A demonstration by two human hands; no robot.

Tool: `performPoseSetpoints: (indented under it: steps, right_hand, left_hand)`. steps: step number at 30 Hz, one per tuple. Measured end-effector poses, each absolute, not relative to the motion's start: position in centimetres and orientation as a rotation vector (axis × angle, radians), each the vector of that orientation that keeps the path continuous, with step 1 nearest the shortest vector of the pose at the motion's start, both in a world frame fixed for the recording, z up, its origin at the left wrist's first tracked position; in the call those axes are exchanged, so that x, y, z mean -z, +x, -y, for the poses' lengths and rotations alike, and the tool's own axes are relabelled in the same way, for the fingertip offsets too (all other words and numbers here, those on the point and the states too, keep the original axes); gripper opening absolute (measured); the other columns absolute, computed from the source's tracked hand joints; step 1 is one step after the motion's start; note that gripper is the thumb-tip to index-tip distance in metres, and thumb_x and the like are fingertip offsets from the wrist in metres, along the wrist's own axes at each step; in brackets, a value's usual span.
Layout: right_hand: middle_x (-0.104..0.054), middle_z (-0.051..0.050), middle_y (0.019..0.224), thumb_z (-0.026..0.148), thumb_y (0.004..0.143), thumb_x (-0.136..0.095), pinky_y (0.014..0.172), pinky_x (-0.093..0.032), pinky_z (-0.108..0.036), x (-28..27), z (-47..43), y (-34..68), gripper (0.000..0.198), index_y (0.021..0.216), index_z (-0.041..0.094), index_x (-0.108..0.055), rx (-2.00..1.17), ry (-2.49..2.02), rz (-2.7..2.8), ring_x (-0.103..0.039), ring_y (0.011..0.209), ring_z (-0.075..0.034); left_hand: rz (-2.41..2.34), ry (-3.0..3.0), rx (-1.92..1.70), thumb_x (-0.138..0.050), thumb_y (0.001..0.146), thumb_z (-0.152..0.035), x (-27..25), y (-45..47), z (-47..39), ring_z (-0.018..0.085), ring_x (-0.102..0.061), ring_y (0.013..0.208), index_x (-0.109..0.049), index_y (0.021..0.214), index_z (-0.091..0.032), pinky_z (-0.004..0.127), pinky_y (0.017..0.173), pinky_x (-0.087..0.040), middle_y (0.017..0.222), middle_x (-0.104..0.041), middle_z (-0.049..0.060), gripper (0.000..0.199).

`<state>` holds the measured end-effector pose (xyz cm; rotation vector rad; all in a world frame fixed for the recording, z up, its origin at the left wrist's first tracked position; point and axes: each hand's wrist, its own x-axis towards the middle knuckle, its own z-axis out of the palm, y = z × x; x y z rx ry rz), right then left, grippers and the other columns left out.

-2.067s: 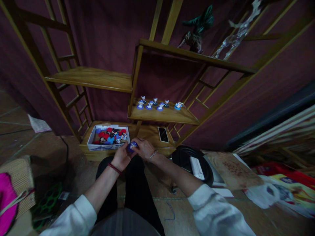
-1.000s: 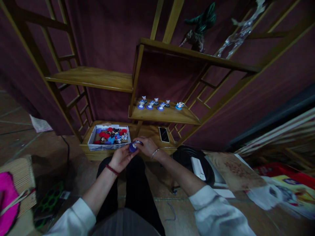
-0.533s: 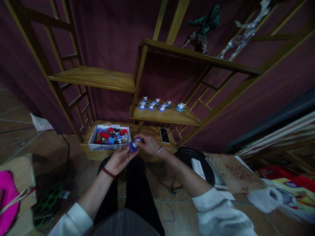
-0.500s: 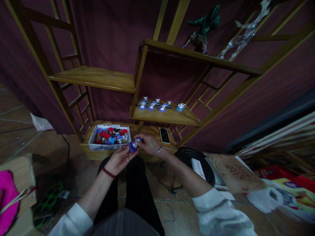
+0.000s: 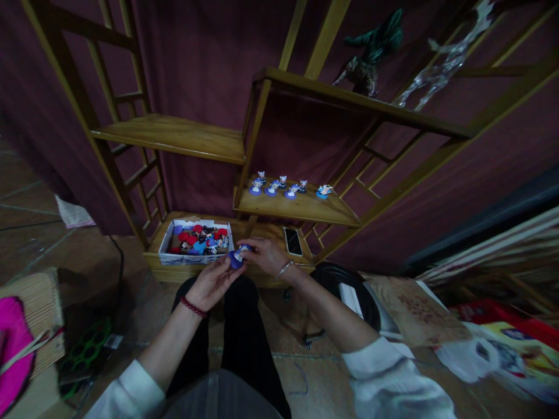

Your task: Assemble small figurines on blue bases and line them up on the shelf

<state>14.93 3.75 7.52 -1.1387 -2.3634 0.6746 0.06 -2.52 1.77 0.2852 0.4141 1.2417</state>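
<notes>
Between my two hands is a small figurine (image 5: 237, 258) with a purple round base. My left hand (image 5: 213, 280) grips the base from the lower left, and the fingers of my right hand (image 5: 264, 255) pinch its upper part from the right. Just left of the hands, a white-edged box (image 5: 179, 260) holds a jumble of red, black, blue and purple figurines (image 5: 201, 238). On the shelf (image 5: 297, 209) above stand several figurines: purple-based ones (image 5: 273, 187) in front, dark-based ones (image 5: 283, 181) behind, and a blue-based one (image 5: 324, 191) apart at the right.
A phone (image 5: 292, 241) lies on the lower board, right of my hands. Higher up stand a dark green statue (image 5: 371, 52) and a clear glass one (image 5: 445, 61). A black coil (image 5: 325, 279) and a plastic bag (image 5: 467, 355) are at the right; a pink item (image 5: 15, 349) is at the left.
The view has shifted slightly, so the shelf sits a little farther right in the picture. Both hands keep hold of the figurine in nearly the same place.
</notes>
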Motion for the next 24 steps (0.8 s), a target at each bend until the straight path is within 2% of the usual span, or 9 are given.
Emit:
performPoseSetpoints:
  steps: [10, 16, 24]
  right_hand:
    - [-0.063, -0.004, 0.087, 0.024, 0.078, -0.055, 0.072, -0.042, -0.022, -7.8, -3.3, 14.4, 0.022, 0.098, 0.019, -0.062, -0.576, -1.102, 2.422, -0.057, 0.077, -0.012]
    - [-0.062, -0.005, 0.094, 0.023, 0.079, -0.053, 0.077, -0.044, -0.025, -6.2, -3.3, 14.1, 0.022, 0.1, 0.018, -0.061, -0.545, -1.026, 2.486, -0.058, 0.085, -0.013]
    - [-0.059, -0.007, 0.102, 0.021, 0.083, -0.047, 0.086, -0.044, -0.026, -4.0, -2.9, 13.6, 0.023, 0.103, 0.016, -0.058, -0.491, -0.914, 2.59, -0.055, 0.095, -0.013]
  left_hand:
    - [-0.46, 0.224, -1.281, -0.054, 0.075, -0.006, -1.8, 0.1, 2.6, 0.017, -0.057, 0.096, -0.062, 0.084, -0.01, 0.038, 0.096, -0.039, 0.095, -0.064, 0.007, 0.012]
    - [-0.502, 0.141, -1.284, -0.048, 0.077, -0.006, -1.4, 0.2, 2.6, 0.018, -0.058, 0.092, -0.061, 0.083, -0.01, 0.041, 0.093, -0.041, 0.092, -0.064, 0.008, 0.015]
    - [-0.495, 0.014, -1.23, -0.042, 0.083, -0.021, -0.3, -0.1, 2.4, 0.018, -0.059, 0.087, -0.06, 0.082, -0.01, 0.04, 0.089, -0.044, 0.09, -0.064, 0.01, 0.021]
